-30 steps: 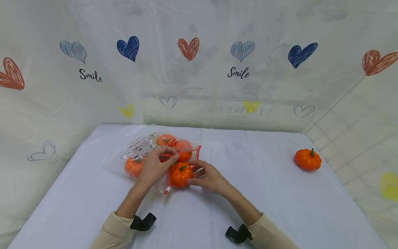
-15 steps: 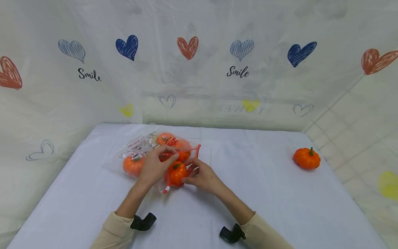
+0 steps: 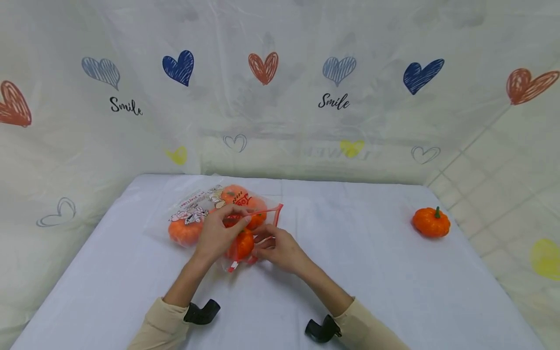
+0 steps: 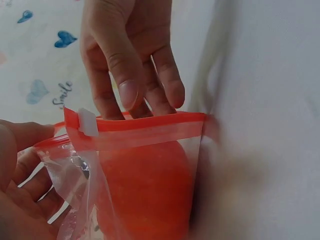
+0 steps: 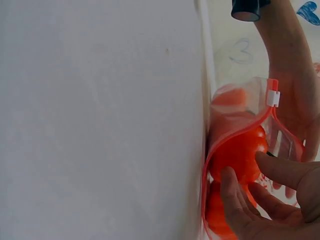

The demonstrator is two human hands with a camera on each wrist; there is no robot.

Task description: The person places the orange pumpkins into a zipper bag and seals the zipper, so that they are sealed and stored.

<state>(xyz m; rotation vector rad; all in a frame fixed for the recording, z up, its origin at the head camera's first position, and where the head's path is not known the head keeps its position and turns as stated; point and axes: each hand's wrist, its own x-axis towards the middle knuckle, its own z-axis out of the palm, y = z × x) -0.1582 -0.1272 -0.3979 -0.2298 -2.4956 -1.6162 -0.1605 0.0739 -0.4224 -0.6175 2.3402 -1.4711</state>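
A clear zip bag (image 3: 271, 208) with a red edge, a white slider (image 4: 88, 122) and printed cartoons lies on its side at the table's left middle. Several orange toy pumpkins show inside it. One pumpkin (image 5: 239, 154) sits just inside the bag's mouth, seen through the plastic in the left wrist view. With thumb and fingers, my left hand (image 3: 220, 232) pinches the upper edge of the mouth. My right hand (image 3: 281, 249) has its fingers spread at the opening, fingertips right by that pumpkin. The left hand hides part of the bag.
Another orange pumpkin (image 3: 431, 222) with a green stem stands at the right of the table. A white cloth (image 3: 358, 272) covers the table. Behind it hangs a pale curtain (image 3: 288, 112) with printed hearts. Black camera mounts (image 3: 202, 312) sit at both wrists.
The right hand has moved left, and the pumpkin in front of it has gone through the bag's mouth to inside. The left hand has stayed at the edge; a bagged pumpkin shifted slightly left.
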